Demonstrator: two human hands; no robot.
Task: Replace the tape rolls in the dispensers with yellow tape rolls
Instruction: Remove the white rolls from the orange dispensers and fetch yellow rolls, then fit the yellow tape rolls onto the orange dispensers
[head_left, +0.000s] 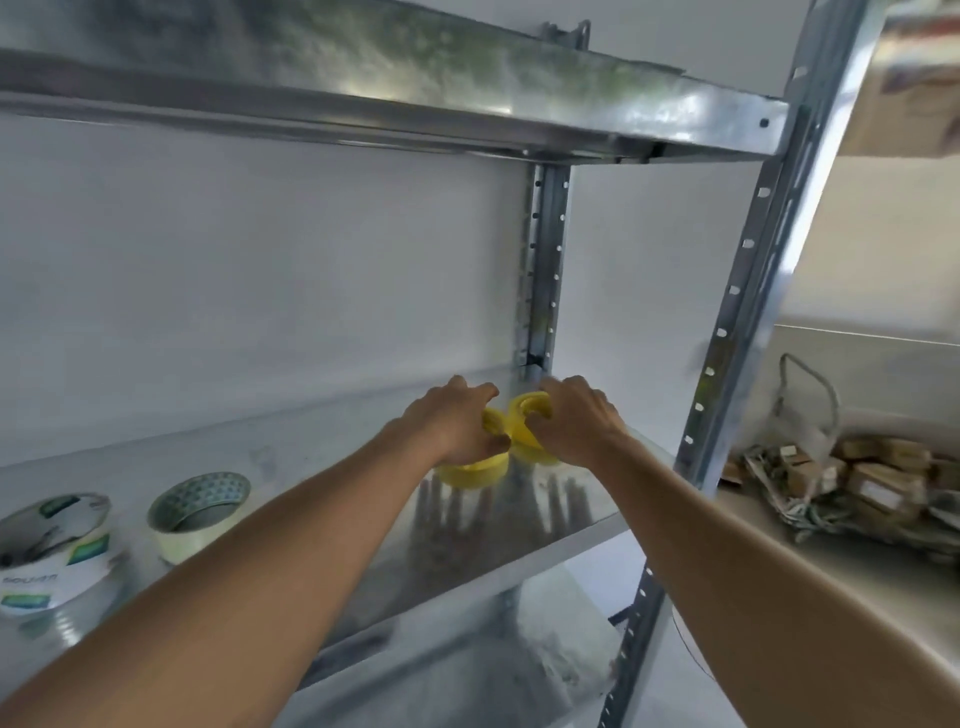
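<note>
- Across the whole frame runs the metal shelving unit (727, 322); its upper shelf (415, 109) fills the top, and the middle shelf (322, 447) crosses the centre of the picture.
- At the right edge of the frame you see a second surface (831, 561) with a heap of small cardboard boxes and cords (857, 483) on it, blurred.
- From the lower corners your two forearms reach up and meet just right of the centre of the frame.
- At the lower left of the frame a white tape roll with green print (49, 556) stands on the middle shelf, and just right of it a pale clear tape roll (195, 514).
- Your left hand (457, 421) lies over one yellow tape roll (475, 473), fingers curled around its top and thumb pressed to its side; the roll sits on the middle shelf, near the rear post.
- Your right hand (576, 421) grips a second yellow tape roll (532, 415), fingers bent over its rim; this roll is tilted and touches the first one.
- Whether the second roll rests on the shelf you cannot tell, because your hand hides its lower part.
</note>
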